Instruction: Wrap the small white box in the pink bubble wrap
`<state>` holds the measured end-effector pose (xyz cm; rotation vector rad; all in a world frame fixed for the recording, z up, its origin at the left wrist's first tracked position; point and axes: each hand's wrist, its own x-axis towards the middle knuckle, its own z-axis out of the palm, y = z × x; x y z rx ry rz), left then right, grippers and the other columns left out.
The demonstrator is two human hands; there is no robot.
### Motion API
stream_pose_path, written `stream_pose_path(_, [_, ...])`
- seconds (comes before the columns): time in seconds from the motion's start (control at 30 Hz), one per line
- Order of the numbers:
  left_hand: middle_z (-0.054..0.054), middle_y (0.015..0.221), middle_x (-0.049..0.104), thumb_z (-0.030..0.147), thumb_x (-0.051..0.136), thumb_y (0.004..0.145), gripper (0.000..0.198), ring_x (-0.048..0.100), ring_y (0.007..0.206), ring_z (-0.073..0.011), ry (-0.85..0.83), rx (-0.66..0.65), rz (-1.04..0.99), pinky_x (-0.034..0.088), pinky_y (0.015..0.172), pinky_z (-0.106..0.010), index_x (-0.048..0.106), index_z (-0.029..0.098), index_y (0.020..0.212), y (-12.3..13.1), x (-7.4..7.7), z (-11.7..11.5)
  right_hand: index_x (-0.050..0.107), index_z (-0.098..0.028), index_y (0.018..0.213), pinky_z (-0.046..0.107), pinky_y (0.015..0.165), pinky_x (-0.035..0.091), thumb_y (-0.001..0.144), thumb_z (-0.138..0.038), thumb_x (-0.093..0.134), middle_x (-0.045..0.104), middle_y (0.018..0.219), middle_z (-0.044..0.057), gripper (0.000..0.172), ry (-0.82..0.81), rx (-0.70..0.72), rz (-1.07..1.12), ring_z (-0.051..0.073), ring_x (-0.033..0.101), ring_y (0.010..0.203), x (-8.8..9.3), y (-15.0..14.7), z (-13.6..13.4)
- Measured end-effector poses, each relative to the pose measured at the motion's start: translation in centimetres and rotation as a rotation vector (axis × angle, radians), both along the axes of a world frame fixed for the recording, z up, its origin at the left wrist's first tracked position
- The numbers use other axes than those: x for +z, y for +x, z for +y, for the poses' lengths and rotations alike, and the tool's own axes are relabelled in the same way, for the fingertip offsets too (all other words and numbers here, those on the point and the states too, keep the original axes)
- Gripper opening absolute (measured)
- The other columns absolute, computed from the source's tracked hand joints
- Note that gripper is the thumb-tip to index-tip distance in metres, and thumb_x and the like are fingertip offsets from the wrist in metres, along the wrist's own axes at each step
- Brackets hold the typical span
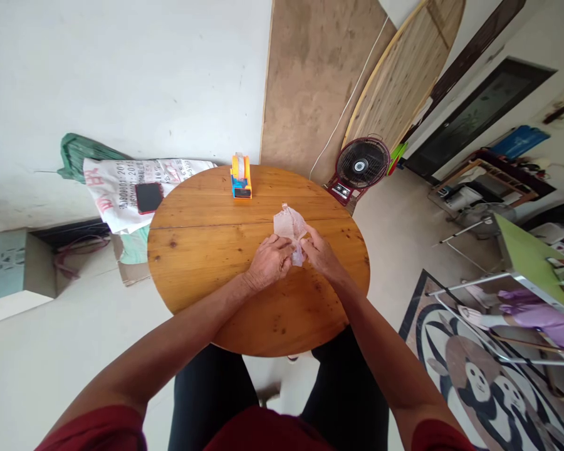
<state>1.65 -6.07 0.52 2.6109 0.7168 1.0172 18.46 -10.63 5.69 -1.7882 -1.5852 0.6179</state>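
Note:
A crumpled, pale pinkish-white thin sheet (287,220) is between my hands over the round wooden table (192,250). Whether it is paper or plastic I cannot tell. My left hand (271,258) has its fingers curled down on the sheet's left lower part. From the other side, my right hand (320,252) pinches its right edge, thumb and fingers together. A small translucent bluish end of it (298,257) shows between the hands. Beyond them, near the table's far edge, stands an orange and blue tape dispenser (241,177), apart from both hands.
A dark red fan (361,164) stands beyond the table's right far edge. Left of the table lie a printed white sack (110,188) and a dark flat rectangle (149,198). At right, a person in purple (545,319) is by a green-topped desk (526,257).

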Motion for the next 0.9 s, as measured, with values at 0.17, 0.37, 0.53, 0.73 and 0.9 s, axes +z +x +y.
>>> stream_pose_path(0.17, [-0.015,0.117,0.062,0.018,0.053,0.085,0.03,0.057,0.108,-0.0264,-0.075,-0.002,-0.108,0.051,0.098,-0.042,0.064,0.012,0.111,0.1,-0.1,0.1,0.043,-0.018,0.143,0.03,0.067,0.049,0.085,-0.026,0.045,0.067,0.078,0.001,0.059,0.052,0.043,0.08,0.016,0.058,0.065,-0.7,-0.1,-0.5])
stream_pose_path(0.37, [-0.01,0.111,0.059,0.021,0.052,0.085,0.023,0.059,0.098,-0.0211,-0.082,0.0,-0.158,0.054,0.088,-0.036,0.069,0.02,0.1,0.2,-0.7,0.3,0.035,-0.017,0.145,0.029,0.06,0.049,0.08,-0.021,0.044,0.067,0.1,0.006,0.066,0.069,0.044,0.199,0.012,0.054,0.059,-1.9,-0.1,-0.7])
stream_pose_path(0.53, [-0.011,0.106,0.062,0.021,0.052,0.087,0.024,0.056,0.096,-0.0237,-0.011,0.018,-0.117,0.05,0.086,-0.04,0.074,0.02,0.096,0.1,-0.7,0.2,0.037,-0.018,0.142,0.03,0.068,0.051,0.078,-0.03,0.058,0.064,0.104,0.007,0.069,0.161,0.003,0.28,0.014,0.058,0.071,-2.8,-0.2,-2.0])
stream_pose_path(0.73, [-0.011,0.106,0.063,0.024,0.052,0.09,0.025,0.055,0.095,-0.0244,0.012,0.005,-0.086,0.047,0.083,-0.038,0.075,0.019,0.097,-0.1,-0.4,0.3,0.048,-0.02,0.137,0.031,0.073,0.051,0.078,-0.026,0.059,0.065,0.101,0.005,0.06,0.179,-0.018,0.101,0.014,0.059,0.071,-3.2,-0.7,-2.6])
stream_pose_path(0.9, [-0.011,0.11,0.063,0.021,0.051,0.089,0.026,0.054,0.096,-0.0236,0.022,-0.026,-0.03,0.047,0.085,-0.039,0.074,0.02,0.102,-0.2,-0.3,0.4,0.057,-0.017,0.123,0.031,0.077,0.053,0.082,-0.029,0.053,0.066,0.093,0.005,0.043,0.242,-0.079,0.189,0.017,0.062,0.08,-3.4,-0.5,-2.2])
